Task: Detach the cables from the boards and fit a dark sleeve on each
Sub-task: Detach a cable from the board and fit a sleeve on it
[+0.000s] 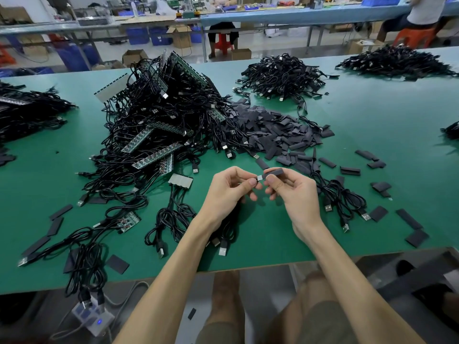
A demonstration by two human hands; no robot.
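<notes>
Tabletop [372,157]: green mat, matt and smooth. Cable pile [159,125]: black plastic jackets, slight gloss. USB plugs [223,250]: bright bare metal shells on black moulded plastic. Boards [154,155]: green laminate, dull. Sleeve heap [270,125]: dark grey, matt, flat, thin plastic by the look. Raised sleeve [273,172]: same matt grey. The cable tip [259,178] meeting it is pale and metallic. Power strip [92,316]: white glossy plastic. Cartons [182,36]: brown cardboard.

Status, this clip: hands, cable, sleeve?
Left grip pinches black cable's small grey end. Right grip holds dark flat sleeve beside it, not yet on. Nothing blocking.
</notes>
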